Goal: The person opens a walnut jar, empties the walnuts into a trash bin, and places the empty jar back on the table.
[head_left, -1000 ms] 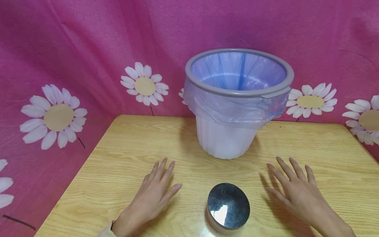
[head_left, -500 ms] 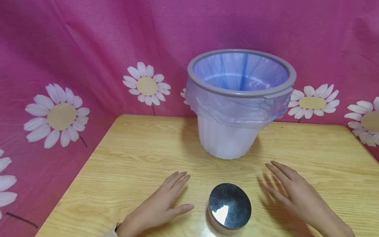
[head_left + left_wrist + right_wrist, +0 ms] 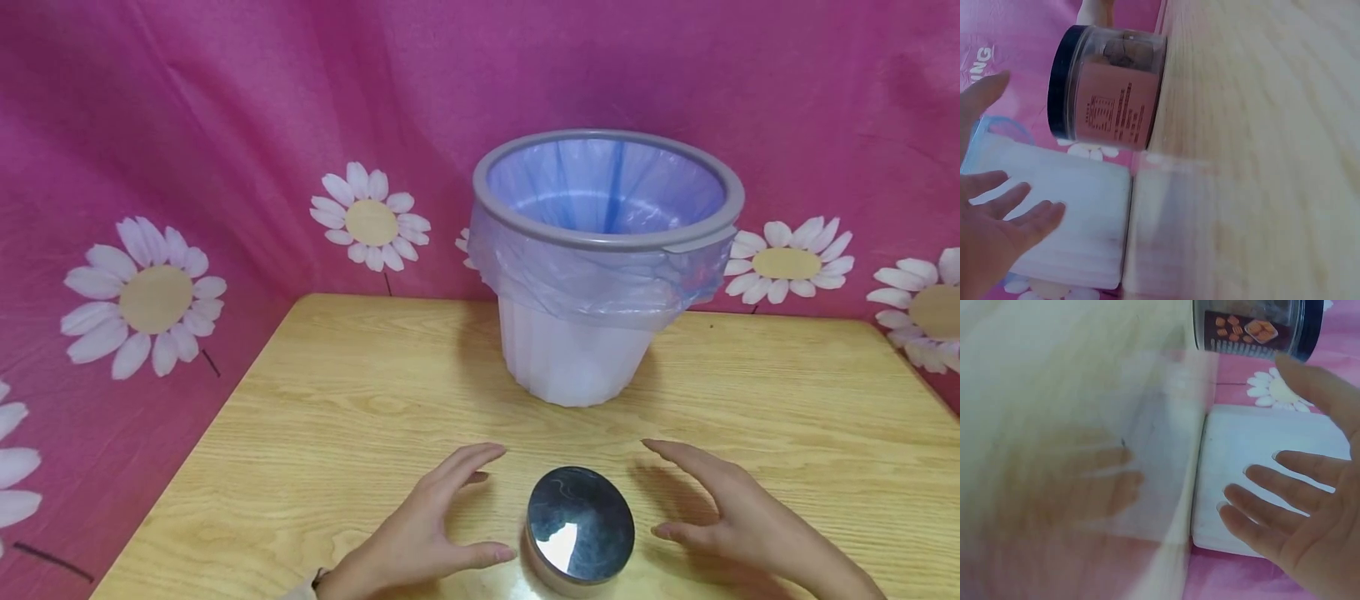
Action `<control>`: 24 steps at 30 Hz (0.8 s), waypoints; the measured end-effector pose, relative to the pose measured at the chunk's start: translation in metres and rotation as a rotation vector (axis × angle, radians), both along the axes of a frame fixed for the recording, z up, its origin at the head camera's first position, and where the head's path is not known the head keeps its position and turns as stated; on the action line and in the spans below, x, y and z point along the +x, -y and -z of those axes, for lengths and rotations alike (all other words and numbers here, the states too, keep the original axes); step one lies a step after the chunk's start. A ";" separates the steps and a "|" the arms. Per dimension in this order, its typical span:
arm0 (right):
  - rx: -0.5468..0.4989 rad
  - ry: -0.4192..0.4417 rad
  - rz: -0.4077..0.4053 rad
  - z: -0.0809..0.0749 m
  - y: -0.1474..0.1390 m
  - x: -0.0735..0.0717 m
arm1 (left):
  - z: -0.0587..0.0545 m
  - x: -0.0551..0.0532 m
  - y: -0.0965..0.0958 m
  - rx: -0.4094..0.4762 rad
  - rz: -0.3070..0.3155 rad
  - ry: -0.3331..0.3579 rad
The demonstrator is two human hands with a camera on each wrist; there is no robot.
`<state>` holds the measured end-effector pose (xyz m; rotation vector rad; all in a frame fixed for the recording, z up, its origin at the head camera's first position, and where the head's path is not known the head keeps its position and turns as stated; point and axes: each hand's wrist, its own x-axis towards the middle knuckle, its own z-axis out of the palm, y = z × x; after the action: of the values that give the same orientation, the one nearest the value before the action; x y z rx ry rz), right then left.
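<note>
A round jar [image 3: 581, 525] with a shiny black lid stands upright on the table near its front. The left wrist view shows the jar's [image 3: 1113, 94] clear wall and a reddish-brown printed label; the right wrist view shows pictures of food pieces on the jar [image 3: 1247, 328]. My left hand [image 3: 420, 525] is just left of it, thumb and fingers spread apart and slightly bent, touching nothing. To the jar's right, my right hand [image 3: 742, 517] holds a similar relaxed curve, also apart from the jar. Neither hand holds anything.
Behind the jar stands a white bin [image 3: 573, 358] with a grey rim and a bluish plastic liner folded over it. The wooden table [image 3: 360, 375] meets a pink cloth [image 3: 247, 100] with white daisies at the back and left.
Both hands have moved inward toward the jar, the left one rightward and the right one leftward. Their fingers have turned from flat and spread to slightly bent. Jar and bin stay put.
</note>
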<state>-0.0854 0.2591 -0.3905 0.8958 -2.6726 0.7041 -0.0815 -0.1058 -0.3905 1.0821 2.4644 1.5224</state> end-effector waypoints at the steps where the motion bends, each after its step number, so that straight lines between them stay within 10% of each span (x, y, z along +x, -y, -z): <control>1: -0.006 0.033 -0.005 0.000 0.001 0.001 | 0.001 -0.001 -0.002 0.042 0.012 0.000; 8: -0.044 0.194 -0.057 0.001 0.009 0.004 | 0.005 -0.004 -0.009 0.194 0.026 -0.047; 15: -0.111 0.361 -0.085 0.004 0.014 0.007 | 0.006 -0.002 -0.014 0.209 0.070 0.051; 24: -0.200 0.322 -0.163 0.013 0.023 0.014 | 0.007 -0.002 -0.020 0.200 0.082 0.060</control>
<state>-0.0719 0.2364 -0.4036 1.0298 -2.7494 1.2237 -0.0831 -0.0858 -0.3973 1.1324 2.2382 1.7783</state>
